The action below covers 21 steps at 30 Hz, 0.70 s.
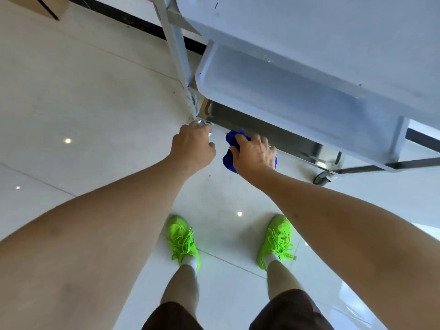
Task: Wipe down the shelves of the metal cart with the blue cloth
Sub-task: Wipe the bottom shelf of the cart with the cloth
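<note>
At the cart's (pixel 297 75) lowest shelf, right hand (pixel 254 153) clutches one blue cloth (pixel 229 160); left hand (pixel 192 148) seemingly grips its corner post.

Brushed metal cart (pixel 309 96), glossy floor (pixel 95 103)

Bright blue cloth (pixel 229 160) against a silvery grey metal cart (pixel 309 67) with a darker, shadowed bottom shelf (pixel 262 129); glossy white floor tiles (pixel 95 103) with thin grey seams; neon green shoes (pixel 182 239) with matching laces, white socks (pixel 191 260), dark brown shorts (pixel 290 310)
</note>
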### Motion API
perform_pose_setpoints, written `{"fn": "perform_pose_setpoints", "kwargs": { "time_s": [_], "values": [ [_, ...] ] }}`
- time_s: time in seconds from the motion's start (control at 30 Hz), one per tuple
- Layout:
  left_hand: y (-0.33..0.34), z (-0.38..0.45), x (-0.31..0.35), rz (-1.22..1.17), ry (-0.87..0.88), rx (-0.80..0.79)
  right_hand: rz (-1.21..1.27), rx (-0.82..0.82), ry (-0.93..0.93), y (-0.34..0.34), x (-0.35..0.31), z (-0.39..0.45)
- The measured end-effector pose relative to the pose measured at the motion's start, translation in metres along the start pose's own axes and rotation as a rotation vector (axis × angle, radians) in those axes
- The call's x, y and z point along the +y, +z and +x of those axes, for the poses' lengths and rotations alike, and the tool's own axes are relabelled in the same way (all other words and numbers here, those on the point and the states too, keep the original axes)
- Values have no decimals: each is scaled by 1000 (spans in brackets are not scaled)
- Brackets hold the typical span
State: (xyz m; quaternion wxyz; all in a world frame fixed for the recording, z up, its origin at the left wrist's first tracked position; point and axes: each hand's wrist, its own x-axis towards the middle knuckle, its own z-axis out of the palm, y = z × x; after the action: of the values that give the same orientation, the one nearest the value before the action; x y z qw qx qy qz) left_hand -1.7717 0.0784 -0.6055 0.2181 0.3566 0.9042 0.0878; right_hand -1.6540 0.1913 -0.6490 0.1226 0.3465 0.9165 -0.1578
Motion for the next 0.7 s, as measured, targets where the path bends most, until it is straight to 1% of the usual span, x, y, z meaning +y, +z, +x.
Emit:
{"fn": "perform_pose_setpoints", "kwargs": {
  "time_s": [0.17,0.33,0.53,0.7],
  "values": [
    [-81,-31,43,47,52,-13,58,69,45,-88,-7,-41],
    [-139,-52,103,59,102,-3,81,166,75,-176,9,-79],
    [-188,-53,200,101,278,20,120,325,209,-277,65,-105],
    [-222,-44,296,140,431,77,121,473,311,-341,126,-126]
  ]
}}
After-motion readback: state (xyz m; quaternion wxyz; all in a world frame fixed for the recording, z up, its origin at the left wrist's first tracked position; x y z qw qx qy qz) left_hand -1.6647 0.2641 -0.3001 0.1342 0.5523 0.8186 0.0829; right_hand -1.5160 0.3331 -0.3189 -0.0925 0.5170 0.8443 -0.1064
